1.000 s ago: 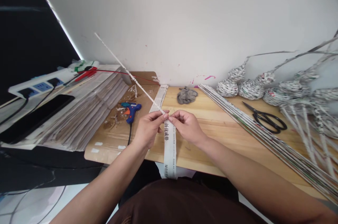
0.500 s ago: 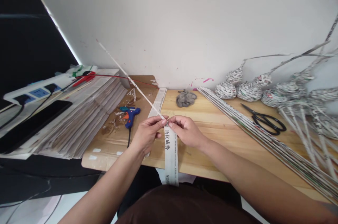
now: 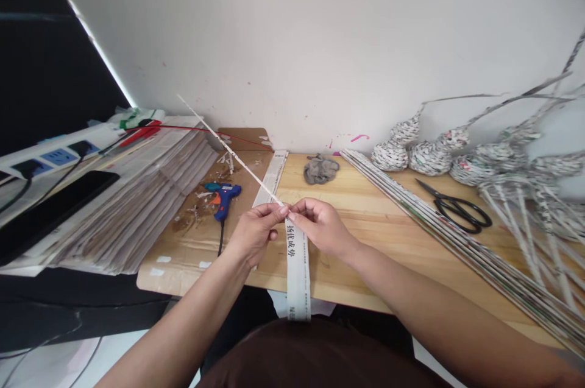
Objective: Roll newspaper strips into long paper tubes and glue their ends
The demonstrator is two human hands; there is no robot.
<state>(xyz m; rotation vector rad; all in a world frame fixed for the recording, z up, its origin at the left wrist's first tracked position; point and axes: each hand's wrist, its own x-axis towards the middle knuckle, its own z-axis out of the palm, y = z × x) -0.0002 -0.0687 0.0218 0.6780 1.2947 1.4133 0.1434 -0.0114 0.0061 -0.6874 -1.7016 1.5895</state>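
Observation:
A strip of printed newspaper (image 3: pixel 298 272) hangs from my fingers over the table's front edge toward my lap. Its upper end runs into a thin rolled paper tube (image 3: pixel 233 152), which slants up and away to the left. My left hand (image 3: pixel 256 231) pinches the tube's lower end between thumb and fingers. Right beside it, my right hand (image 3: pixel 321 226) pinches the top of the strip where it meets the tube. The fingertips of both hands nearly touch and hide part of the rolled section.
On the left, a blue glue gun (image 3: pixel 223 200) lies on cardboard (image 3: pixel 178 254), near a stack of newspaper strips (image 3: pixel 155 205), a power strip (image 3: pixel 55 153) and a black phone (image 3: pixel 59 211). Rightward are a grey cloth (image 3: pixel 320 169), long paper tubes (image 3: pixel 439 236), black scissors (image 3: pixel 457 208) and woven paper gourds (image 3: pixel 390 155).
The far tip of the paper tube has swung lower and slightly right. Both hands keep their pinch in nearly the same place. The view has shifted slightly.

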